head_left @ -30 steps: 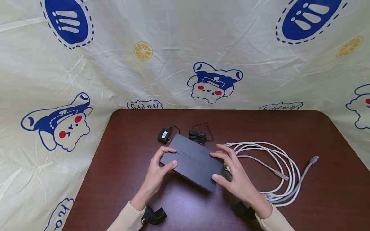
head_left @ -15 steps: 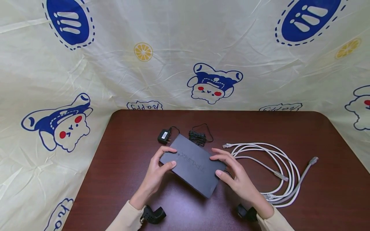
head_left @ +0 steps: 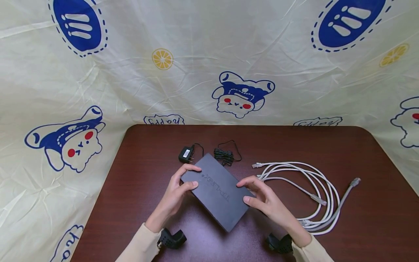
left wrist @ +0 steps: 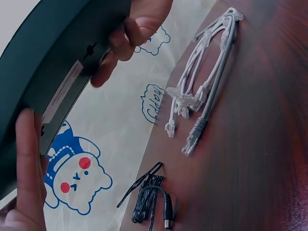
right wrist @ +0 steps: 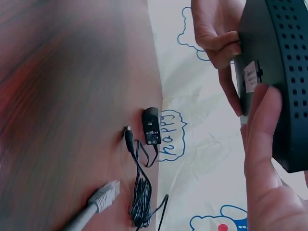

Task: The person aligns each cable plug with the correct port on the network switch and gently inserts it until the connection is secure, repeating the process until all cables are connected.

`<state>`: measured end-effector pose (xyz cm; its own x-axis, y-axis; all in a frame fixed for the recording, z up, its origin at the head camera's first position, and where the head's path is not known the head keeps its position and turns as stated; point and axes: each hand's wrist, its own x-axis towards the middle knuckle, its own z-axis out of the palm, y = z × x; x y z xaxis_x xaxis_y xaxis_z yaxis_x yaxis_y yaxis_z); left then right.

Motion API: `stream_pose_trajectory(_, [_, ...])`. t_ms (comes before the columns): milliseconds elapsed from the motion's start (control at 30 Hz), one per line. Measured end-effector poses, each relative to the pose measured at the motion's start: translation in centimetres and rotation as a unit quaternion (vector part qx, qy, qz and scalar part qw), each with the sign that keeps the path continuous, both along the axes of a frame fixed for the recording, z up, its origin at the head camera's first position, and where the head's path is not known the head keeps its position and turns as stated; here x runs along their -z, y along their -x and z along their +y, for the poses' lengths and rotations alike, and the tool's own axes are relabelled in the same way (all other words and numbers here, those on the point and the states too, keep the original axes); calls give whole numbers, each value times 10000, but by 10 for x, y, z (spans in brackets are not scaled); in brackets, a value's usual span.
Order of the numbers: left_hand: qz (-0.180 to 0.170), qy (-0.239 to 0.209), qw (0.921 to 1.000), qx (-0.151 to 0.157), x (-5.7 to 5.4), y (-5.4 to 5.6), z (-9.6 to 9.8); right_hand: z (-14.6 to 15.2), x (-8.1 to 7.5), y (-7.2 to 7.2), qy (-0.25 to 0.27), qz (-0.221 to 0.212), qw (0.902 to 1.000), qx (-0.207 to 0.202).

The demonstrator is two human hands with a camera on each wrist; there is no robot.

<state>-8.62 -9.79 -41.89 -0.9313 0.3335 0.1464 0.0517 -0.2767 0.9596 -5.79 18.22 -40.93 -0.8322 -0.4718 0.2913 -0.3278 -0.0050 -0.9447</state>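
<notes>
A flat dark grey network switch (head_left: 217, 193), embossed TP-LINK, is held over the table, turned diagonally. My left hand (head_left: 175, 189) grips its left end, thumb on the top face and other fingers beneath. At the right edge my right hand (head_left: 268, 200) pinches it, index finger and thumb on top. The left wrist view shows a pale label (left wrist: 62, 91) on the switch's underside with fingers of both hands against it. Rows of vent holes (right wrist: 293, 62) run along one side in the right wrist view.
A black power adapter (head_left: 186, 154) and its bundled black cord (head_left: 224, 156) lie behind the switch. To the right are coiled white network cables (head_left: 304, 163) and a grey cable end (head_left: 355, 182). A patterned sheet (head_left: 190, 91) hangs beyond the brown table (head_left: 147, 142).
The switch has turned clockwise in the head view, its near corner swinging toward me and to the left. My right hand's fingers have drawn in at its right edge; the left hand keeps its grip.
</notes>
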Motion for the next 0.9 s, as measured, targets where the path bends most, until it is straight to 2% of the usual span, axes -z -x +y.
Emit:
stream_pose_trajectory(167, [1, -238, 9992, 311, -3, 4, 0, 1, 0, 0, 90, -244, 9996, -131])
stream_pose_trajectory(267, [12, -251, 9990, 365, -5, 5, -1, 0, 1, 0, 255, -336, 9990, -178])
stream_pose_trajectory(333, [15, -138, 9995, 267, -6, 6, -1, -1, 2, 0, 408, -336, 9984, -198])
stream_pose_trajectory(500, [-48, 184, 9998, -47, -9, 6, -1, -5, 5, -1, 862, 9, 9958, -305])
stream_pose_trajectory(633, [-64, 269, 9994, -184, -10, 5, 0, -8, 6, -2, 1156, 74, 9927, -335])
stream_pose_trajectory(900, [-82, 124, 9995, -286, -10, 2, 6, -16, 7, -6, 1162, -89, 9931, 121])
